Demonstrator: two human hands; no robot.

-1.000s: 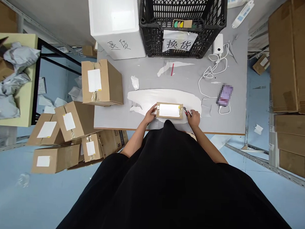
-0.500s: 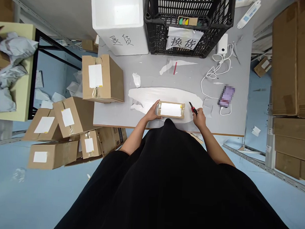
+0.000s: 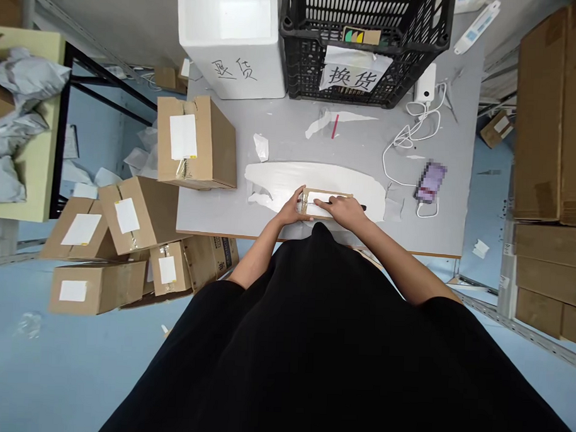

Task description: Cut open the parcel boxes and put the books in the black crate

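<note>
I have the left hand (image 3: 288,211) holding the end of a small cardboard box (image 3: 308,201), which sits on a white plastic sheet (image 3: 270,184) on the grey table (image 3: 212,219). The right hand (image 3: 340,209) lies across the box top, pressing it steady. A dark tool handle (image 3: 362,207) pokes out beside it; I cannot tell if that hand holds it.

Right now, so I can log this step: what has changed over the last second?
The right hand has moved left from beside the cardboard box onto its top, box cutter still in it. The left hand stayed at the box's left end; the box stayed on the white sheet.
</note>
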